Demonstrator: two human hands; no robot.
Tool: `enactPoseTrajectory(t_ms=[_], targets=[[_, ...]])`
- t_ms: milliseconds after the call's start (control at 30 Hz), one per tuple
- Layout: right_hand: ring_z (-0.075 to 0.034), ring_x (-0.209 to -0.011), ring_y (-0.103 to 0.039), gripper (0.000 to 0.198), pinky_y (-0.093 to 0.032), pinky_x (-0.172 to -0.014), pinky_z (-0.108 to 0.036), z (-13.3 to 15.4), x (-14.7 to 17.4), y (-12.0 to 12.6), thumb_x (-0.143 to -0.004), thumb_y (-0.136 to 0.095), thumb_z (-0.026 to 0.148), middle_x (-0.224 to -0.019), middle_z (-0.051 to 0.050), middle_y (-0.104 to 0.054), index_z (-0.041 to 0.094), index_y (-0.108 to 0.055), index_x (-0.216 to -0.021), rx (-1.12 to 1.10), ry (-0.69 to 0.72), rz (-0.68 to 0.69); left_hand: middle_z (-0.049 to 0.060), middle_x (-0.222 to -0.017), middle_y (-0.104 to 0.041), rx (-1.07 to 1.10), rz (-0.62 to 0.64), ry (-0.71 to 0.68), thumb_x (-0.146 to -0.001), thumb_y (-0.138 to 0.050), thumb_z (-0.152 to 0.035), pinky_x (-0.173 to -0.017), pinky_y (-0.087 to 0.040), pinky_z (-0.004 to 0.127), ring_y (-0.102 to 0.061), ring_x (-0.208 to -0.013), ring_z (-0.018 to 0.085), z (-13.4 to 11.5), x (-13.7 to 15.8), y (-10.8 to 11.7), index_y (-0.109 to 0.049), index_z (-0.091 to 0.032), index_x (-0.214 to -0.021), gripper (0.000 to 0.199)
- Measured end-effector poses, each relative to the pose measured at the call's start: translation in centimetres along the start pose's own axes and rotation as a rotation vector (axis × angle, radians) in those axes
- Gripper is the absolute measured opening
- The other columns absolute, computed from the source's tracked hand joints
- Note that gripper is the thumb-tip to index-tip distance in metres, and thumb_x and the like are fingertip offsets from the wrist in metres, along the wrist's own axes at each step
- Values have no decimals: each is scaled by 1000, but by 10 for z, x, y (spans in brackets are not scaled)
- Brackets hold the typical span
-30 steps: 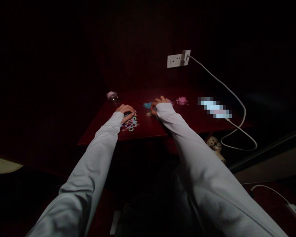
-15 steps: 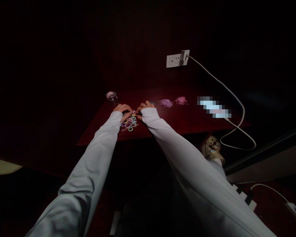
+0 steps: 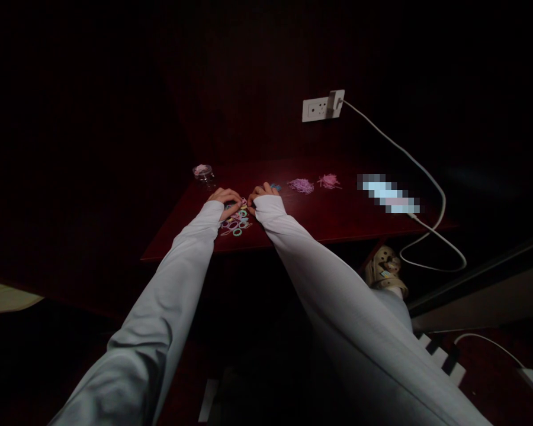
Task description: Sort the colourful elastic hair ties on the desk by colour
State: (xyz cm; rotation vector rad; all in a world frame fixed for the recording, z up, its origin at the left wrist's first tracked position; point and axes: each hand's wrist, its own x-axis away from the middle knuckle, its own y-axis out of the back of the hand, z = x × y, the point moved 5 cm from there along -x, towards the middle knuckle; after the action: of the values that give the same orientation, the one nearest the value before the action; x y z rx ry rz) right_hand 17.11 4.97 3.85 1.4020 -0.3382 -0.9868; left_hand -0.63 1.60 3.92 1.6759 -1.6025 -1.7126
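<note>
A small heap of colourful hair ties point(image 3: 237, 225), some of them ruffled rings, lies near the front edge of the red-brown table. Over its left side bends my left hand point(image 3: 224, 196), thumb and fingers drawn together at the heap's far end. My right hand point(image 3: 260, 191) is on the other side, its fingers curled in towards the left fingertips. Between the two sets of fingertips shows a pinkish hair tie point(image 3: 244, 201). What exactly each hand grips is too small to tell. Just beyond the right hand is a little blue pile point(image 3: 276, 187), partly covered by it.
A purple pile point(image 3: 301, 186) and a pink pile point(image 3: 328, 181) of thin strands lie to the right. A clear jar point(image 3: 204, 176) stands at the back left. One white cable point(image 3: 400, 145) runs from the wall socket point(image 3: 316, 110) to a blurred-out device point(image 3: 388, 194).
The whole view has shifted slightly, so everything sits a little further right. Both hands stay at the heap, with only small finger movements.
</note>
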Motion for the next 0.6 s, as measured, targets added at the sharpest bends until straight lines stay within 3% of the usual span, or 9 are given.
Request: enactPoseTrajectory(t_ms=[300,600], targets=[[-36,-134,-53,20,-38,-106,-46,-10,13,33,-100,-66,25,-134,-15,-75,22,-84,-109,-13,32,1,6,-124,-85,15,40,24,-99,-77,-46,-105,-53,45,-69,-111,28,4,1,0,-85,-27,-96,20],[-35,-132,-55,18,-41,-108,-46,-47,21,50,-101,-70,29,-130,-13,-78,23,-83,-111,-13,-137,-56,6,-121,-86,39,46,20,-95,-80,-44,-107,-53,46,-71,-110,28,14,4,-5,-84,-26,-92,18]])
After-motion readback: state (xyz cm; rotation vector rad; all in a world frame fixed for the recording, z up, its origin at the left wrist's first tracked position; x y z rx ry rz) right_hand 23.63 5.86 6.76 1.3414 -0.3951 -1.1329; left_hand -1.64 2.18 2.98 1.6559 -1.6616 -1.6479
